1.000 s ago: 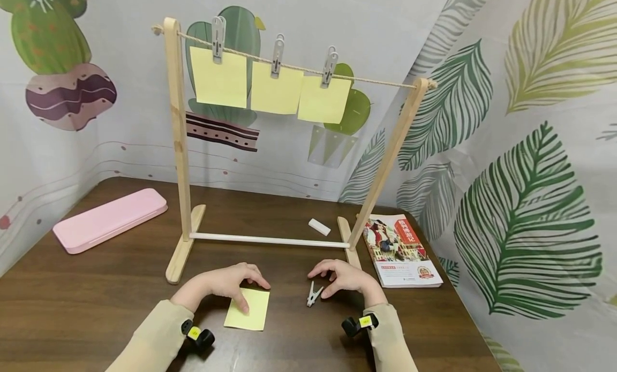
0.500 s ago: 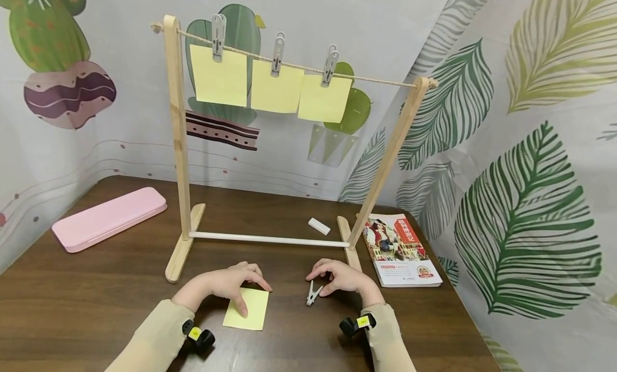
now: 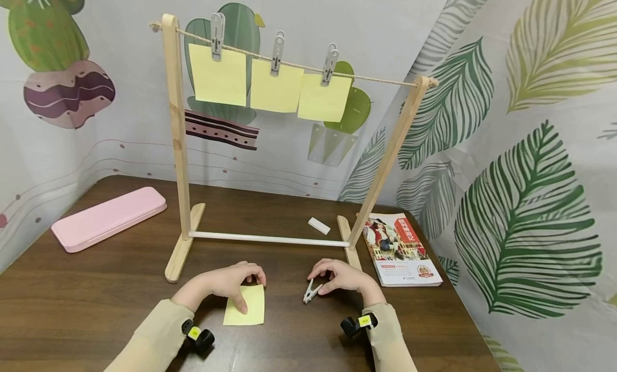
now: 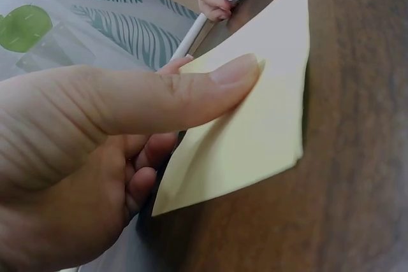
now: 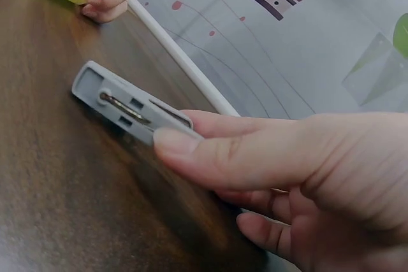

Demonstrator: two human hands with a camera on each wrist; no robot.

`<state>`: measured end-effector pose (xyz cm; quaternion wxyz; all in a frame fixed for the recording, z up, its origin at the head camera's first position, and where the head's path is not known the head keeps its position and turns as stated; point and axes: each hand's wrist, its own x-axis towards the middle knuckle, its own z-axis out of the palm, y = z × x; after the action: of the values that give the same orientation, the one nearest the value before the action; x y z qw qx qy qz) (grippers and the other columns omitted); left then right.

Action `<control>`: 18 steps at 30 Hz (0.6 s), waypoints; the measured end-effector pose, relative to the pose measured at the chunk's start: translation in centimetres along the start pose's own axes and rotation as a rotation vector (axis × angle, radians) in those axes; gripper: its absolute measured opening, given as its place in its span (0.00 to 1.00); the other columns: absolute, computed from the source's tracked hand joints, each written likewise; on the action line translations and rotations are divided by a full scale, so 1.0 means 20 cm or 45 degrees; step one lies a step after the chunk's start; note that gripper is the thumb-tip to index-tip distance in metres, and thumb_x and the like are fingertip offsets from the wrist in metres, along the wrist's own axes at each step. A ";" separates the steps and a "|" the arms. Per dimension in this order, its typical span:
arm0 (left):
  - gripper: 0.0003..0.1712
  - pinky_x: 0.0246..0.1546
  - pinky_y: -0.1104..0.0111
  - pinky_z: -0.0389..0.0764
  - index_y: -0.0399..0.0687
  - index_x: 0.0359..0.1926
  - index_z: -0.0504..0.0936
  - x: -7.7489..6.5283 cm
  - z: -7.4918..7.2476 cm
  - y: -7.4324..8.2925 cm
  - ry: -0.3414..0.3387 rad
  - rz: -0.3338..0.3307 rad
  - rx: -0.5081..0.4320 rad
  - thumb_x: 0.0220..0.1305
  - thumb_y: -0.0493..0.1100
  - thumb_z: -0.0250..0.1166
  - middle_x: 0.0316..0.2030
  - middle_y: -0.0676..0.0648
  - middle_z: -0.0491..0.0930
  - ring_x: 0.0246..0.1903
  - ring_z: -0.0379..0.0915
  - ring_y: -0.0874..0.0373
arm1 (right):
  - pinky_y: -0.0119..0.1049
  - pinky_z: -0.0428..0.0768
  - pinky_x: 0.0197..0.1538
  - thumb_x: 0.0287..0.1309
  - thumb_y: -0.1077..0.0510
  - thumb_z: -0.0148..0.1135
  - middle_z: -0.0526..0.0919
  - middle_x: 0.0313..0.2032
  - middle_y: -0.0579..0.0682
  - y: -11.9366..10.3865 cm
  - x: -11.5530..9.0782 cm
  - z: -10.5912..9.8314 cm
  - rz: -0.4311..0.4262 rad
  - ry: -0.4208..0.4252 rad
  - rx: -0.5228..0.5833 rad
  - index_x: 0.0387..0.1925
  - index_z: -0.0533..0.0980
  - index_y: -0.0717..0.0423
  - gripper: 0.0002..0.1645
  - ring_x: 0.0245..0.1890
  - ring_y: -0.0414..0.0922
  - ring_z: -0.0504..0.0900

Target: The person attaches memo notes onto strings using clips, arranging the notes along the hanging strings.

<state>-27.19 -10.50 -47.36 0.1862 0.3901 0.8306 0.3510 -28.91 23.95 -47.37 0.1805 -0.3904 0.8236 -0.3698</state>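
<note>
My left hand (image 3: 232,283) pinches a yellow sticky note (image 3: 251,309), thumb on its face and fingers behind it. In the left wrist view the sticky note (image 4: 255,113) bends slightly, its lower edge close over the table. To the right, my right hand (image 3: 343,275) pinches a grey clothespin (image 3: 310,293) by its two handle ends. The right wrist view shows the clothespin (image 5: 131,103) with its metal spring, thumb on the near handle. Three yellow notes hang from a rope on similar clothespins; the middle hanging note (image 3: 276,88) is between the other two.
A wooden stand (image 3: 180,147) carries the rope (image 3: 376,80) and a low white crossbar (image 3: 270,238). Behind the bar lies a white eraser-like block (image 3: 319,226). A pink case (image 3: 110,218) is at left, a book (image 3: 400,249) at right, on the brown table (image 3: 289,345).
My left fingers have curled in behind the sticky note and raised it slightly. My right hand has closed on the clothespin and shifted it a little to the left and up.
</note>
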 end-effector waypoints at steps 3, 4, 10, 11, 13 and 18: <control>0.35 0.44 0.70 0.68 0.52 0.42 0.75 0.00 0.00 0.00 0.004 -0.013 -0.023 0.30 0.36 0.83 0.38 0.55 0.72 0.41 0.63 0.62 | 0.33 0.75 0.46 0.53 0.60 0.71 0.82 0.47 0.59 0.00 0.00 0.00 0.043 0.028 0.052 0.49 0.81 0.62 0.20 0.43 0.46 0.75; 0.35 0.44 0.70 0.68 0.52 0.41 0.74 0.00 0.00 0.00 0.003 -0.017 -0.029 0.29 0.35 0.83 0.38 0.54 0.71 0.41 0.63 0.61 | 0.33 0.75 0.47 0.54 0.60 0.71 0.82 0.47 0.60 0.00 0.00 0.00 0.058 0.037 0.071 0.49 0.80 0.62 0.20 0.43 0.45 0.76; 0.35 0.42 0.71 0.67 0.52 0.41 0.73 0.00 0.00 -0.01 -0.001 -0.034 -0.046 0.29 0.36 0.83 0.36 0.53 0.69 0.40 0.62 0.61 | 0.30 0.77 0.43 0.58 0.64 0.66 0.82 0.42 0.64 0.01 0.00 0.01 0.124 0.095 0.281 0.50 0.76 0.69 0.19 0.40 0.37 0.78; 0.36 0.42 0.71 0.67 0.52 0.41 0.73 0.00 0.00 -0.01 -0.001 -0.033 -0.051 0.29 0.36 0.83 0.36 0.53 0.70 0.40 0.62 0.61 | 0.29 0.77 0.43 0.59 0.65 0.65 0.82 0.41 0.63 0.01 0.00 0.01 0.132 0.108 0.329 0.50 0.75 0.70 0.19 0.40 0.36 0.78; 0.37 0.42 0.71 0.67 0.51 0.44 0.74 0.00 0.00 -0.01 -0.001 -0.035 -0.066 0.28 0.36 0.83 0.36 0.53 0.70 0.40 0.62 0.61 | 0.29 0.76 0.43 0.59 0.66 0.63 0.83 0.40 0.57 0.01 0.00 0.01 0.146 0.143 0.404 0.50 0.73 0.72 0.19 0.40 0.35 0.79; 0.42 0.43 0.72 0.66 0.50 0.51 0.74 0.00 0.00 -0.01 -0.003 -0.047 -0.095 0.29 0.36 0.83 0.38 0.54 0.71 0.39 0.63 0.62 | 0.27 0.76 0.45 0.61 0.67 0.62 0.83 0.39 0.44 0.00 0.00 0.01 0.178 0.236 0.513 0.51 0.70 0.75 0.20 0.40 0.33 0.80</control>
<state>-27.36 -10.61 -47.52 0.2080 0.3680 0.8238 0.3777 -28.79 23.87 -47.47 0.2035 -0.2529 0.7713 -0.5474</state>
